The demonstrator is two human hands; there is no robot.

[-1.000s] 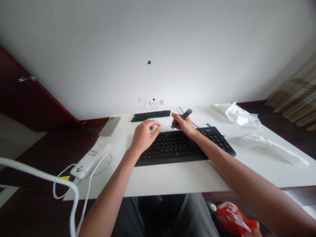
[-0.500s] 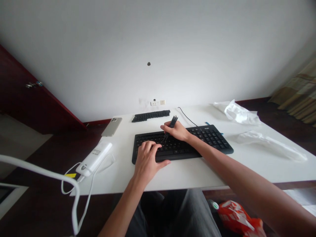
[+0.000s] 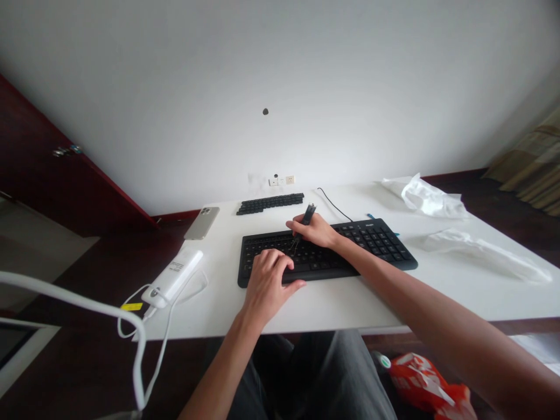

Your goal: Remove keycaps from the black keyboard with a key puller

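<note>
A black full-size keyboard [image 3: 385, 245] lies on the white table. My right hand [image 3: 318, 231] is closed round a black keycap puller [image 3: 309, 214], held at a slant. Its thin wire prongs point down at the keys in the left-middle part of the keyboard. My left hand [image 3: 268, 280] rests on the near left edge and lower keys, its fingers bent and the thumb stretched out to the right, apart from them. It covers some keys, and nothing shows in it. Behind the keyboard, loose black keycaps [image 3: 271, 202] lie together in rows.
On the left of the table [image 3: 332, 303] lie a phone [image 3: 202, 223] and a white device [image 3: 175, 277] with a white cable [image 3: 139, 350]. Crumpled white plastic [image 3: 431, 198] lies at the right. A black cord [image 3: 335, 204] runs behind the keyboard. A red bag [image 3: 422, 382] sits below.
The left index finger has drawn back a little from the puller's prongs. My right hand keeps its grip on the puller. The whole view has shifted slightly.
</note>
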